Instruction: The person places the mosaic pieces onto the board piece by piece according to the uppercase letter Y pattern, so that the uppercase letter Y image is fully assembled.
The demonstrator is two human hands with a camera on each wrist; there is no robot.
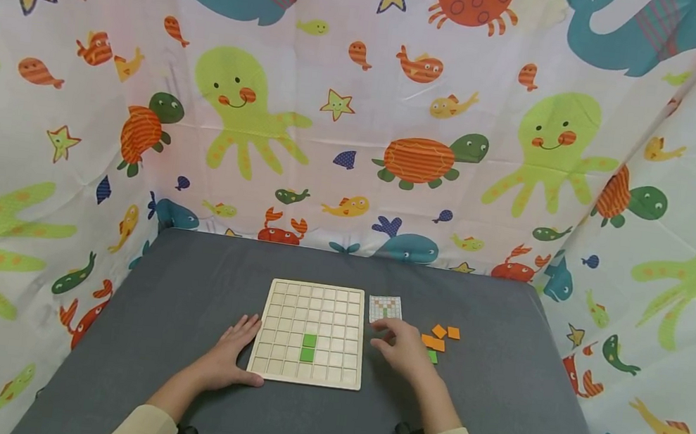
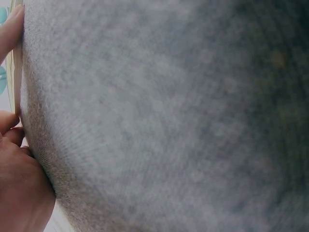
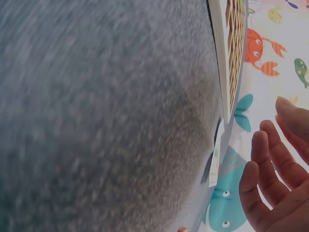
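Note:
A pale wooden grid board (image 1: 287,310) lies on the table with two green square tiles (image 1: 308,347) in its cells, one directly below the other. My left hand (image 1: 225,360) rests at the board's lower left corner, fingers spread against the left side and thumb at the near edge. Just right of the board hovers my right hand (image 1: 404,350), its fingers loosely bent. No object shows between those fingers (image 3: 260,150) in the right wrist view. A small printed pattern card (image 1: 385,308) lies beyond the right hand, beside the board.
Several orange tiles (image 1: 439,331) lie to the right of the right hand, with a partly hidden green tile (image 1: 432,357) near them. Grey cloth covers the table (image 1: 222,260). A curtain (image 1: 329,158) with sea animals hangs behind and along both sides.

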